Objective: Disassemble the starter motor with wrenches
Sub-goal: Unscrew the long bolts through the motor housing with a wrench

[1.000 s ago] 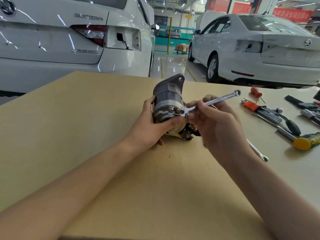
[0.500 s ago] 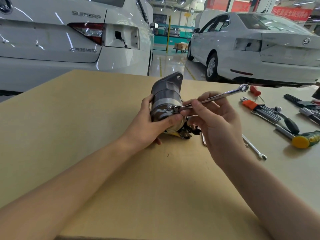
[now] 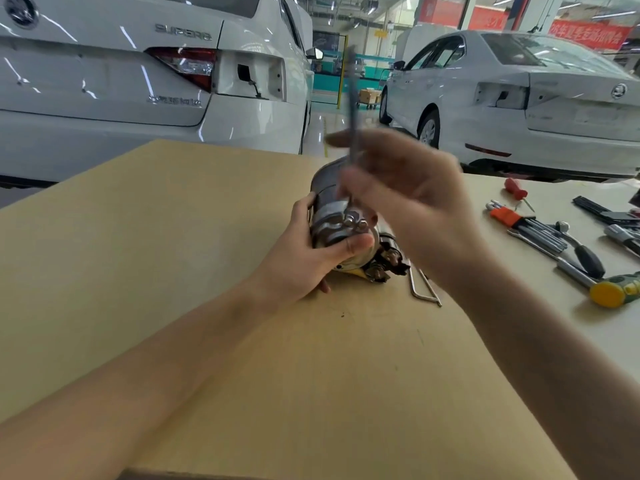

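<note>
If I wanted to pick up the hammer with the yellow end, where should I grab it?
Probably the green handle, coming down from above. The hammer lies flat on the table, its yellow head nearest the motor; the handle runs off the picture's right edge.

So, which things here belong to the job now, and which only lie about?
In use:
- starter motor, held by left hand
- wrench, blurred, in right hand

Lying about:
- hex key set
- red screwdriver
- hammer
- bent rod

left hand [image 3: 304, 254]: fingers curled round the starter motor [image 3: 332, 216], thumb pressed on its near end.
right hand [image 3: 412, 202]: raised, blurred, fingers pinching a wrench [image 3: 353, 109] that stands nearly upright.
forearms: both reach in from below.
</note>
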`<action>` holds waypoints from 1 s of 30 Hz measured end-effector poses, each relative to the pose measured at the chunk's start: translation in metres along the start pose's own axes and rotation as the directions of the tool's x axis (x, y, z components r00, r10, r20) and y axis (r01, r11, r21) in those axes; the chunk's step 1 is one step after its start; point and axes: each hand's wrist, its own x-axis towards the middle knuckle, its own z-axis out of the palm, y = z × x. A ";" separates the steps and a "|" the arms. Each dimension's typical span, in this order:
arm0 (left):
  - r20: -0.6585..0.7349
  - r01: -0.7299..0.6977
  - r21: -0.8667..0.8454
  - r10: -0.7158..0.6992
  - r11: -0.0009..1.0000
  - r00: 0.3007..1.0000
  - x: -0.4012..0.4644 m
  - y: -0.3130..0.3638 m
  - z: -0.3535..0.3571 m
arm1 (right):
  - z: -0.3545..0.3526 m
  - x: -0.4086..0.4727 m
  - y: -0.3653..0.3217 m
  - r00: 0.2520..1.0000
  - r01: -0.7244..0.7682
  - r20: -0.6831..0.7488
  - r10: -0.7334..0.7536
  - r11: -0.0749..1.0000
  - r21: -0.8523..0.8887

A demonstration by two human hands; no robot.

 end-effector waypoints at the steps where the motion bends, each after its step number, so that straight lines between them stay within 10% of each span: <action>1: -0.006 0.006 -0.002 -0.006 1.000 1.000 -0.001 0.001 0.000 | -0.004 -0.004 0.003 0.995 -0.029 -0.083 0.047 0.979 0.200; 9: -0.006 0.001 -0.017 -0.002 1.000 1.000 -0.001 0.002 0.001 | -0.011 -0.034 0.033 0.826 -0.229 -0.187 0.532 0.619 0.751; 30: -0.003 0.006 -0.063 -0.006 0.998 1.000 -0.003 0.005 0.002 | -0.019 -0.035 0.034 0.921 -0.193 -0.174 0.348 0.798 0.571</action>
